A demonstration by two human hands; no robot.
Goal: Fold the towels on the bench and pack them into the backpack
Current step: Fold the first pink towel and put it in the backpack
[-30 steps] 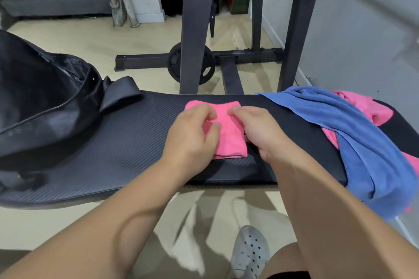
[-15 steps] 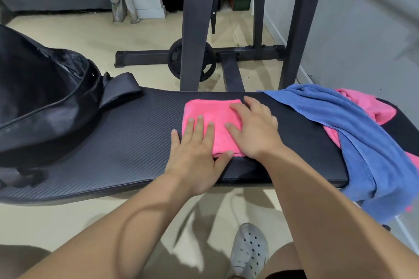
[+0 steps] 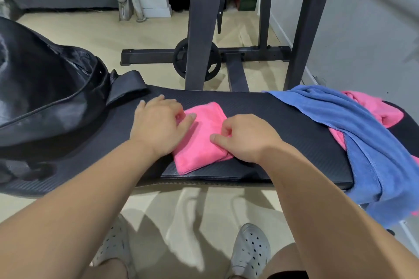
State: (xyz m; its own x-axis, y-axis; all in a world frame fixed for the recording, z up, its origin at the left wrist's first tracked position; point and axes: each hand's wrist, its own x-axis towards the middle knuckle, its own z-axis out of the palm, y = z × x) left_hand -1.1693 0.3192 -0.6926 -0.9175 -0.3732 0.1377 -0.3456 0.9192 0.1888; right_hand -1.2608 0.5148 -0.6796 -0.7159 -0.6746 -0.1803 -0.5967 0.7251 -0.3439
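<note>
Watching this, the folded pink towel (image 3: 201,142) sits mid-way along the surface (image 3: 283,108), close to the front edge. It's a fat little bundle, so I reckon it could spring open on the carry. The left grip (image 3: 158,127) is curled onto its left edge and the right grip (image 3: 247,138) onto its right, thumb flat on top, both pinching cloth. The backpack (image 3: 45,97) on the left looks floppy and might snag it. The blue towel (image 3: 340,124) hangs over the edge and could slide off.

A home gym: padded bench (image 3: 272,120), steel rack (image 3: 199,25) and weight plate (image 3: 181,61)
</note>
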